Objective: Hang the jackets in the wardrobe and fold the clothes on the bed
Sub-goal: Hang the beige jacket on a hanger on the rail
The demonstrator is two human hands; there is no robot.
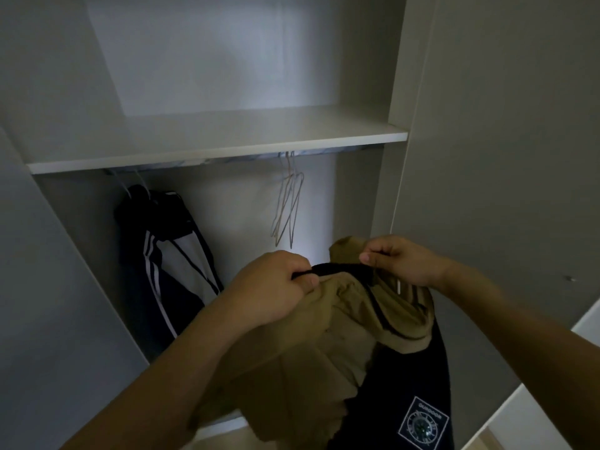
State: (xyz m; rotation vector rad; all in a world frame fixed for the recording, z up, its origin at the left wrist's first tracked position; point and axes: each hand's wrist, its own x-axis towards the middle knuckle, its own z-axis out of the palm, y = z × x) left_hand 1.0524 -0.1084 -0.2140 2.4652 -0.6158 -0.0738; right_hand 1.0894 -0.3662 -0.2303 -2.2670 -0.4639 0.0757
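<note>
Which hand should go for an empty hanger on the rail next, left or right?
Right, probably. The right hand sits almost directly below the empty hangers and only pinches the jacket; the left hand grips its collar, carrying it.

Both hands, L hand & R hand, grip tan/black jacket by wardrobe.

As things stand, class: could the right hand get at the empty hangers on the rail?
Probably not yet. The path to the empty hangers looks open, but the right hand has its grip on the tan jacket, as does the left hand.
</note>
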